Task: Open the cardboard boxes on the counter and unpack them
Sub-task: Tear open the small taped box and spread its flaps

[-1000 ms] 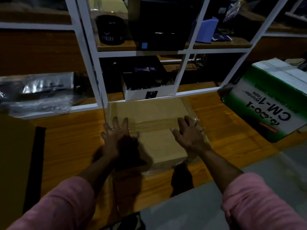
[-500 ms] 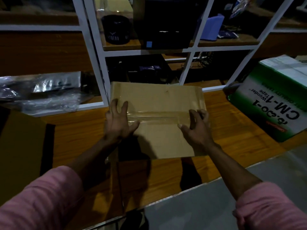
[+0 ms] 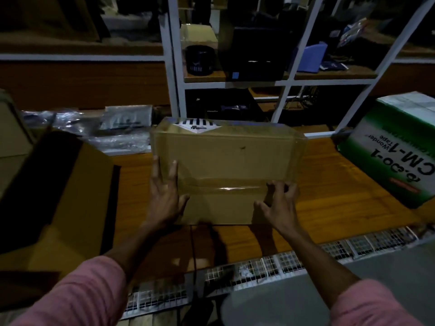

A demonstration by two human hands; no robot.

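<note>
A brown cardboard box (image 3: 226, 158), sealed with clear tape across its face, is tipped up toward me on the wooden counter (image 3: 329, 184). A white label shows on its far top edge. My left hand (image 3: 164, 196) holds the box's left side, fingers stretched up the face and thumb on the front. My right hand (image 3: 277, 203) grips the lower right part with curled fingers near the tape seam.
A green and white "CM-1 Wonder Tape" box (image 3: 395, 156) stands at the right. An open brown box (image 3: 63, 198) sits at the left. Plastic-wrapped items (image 3: 106, 128) lie behind it. White-framed shelves (image 3: 235, 83) with dark goods rise behind the counter.
The box has been tilted up from lying flat, its far edge now raised toward me. Both hands moved with it along its sides.
</note>
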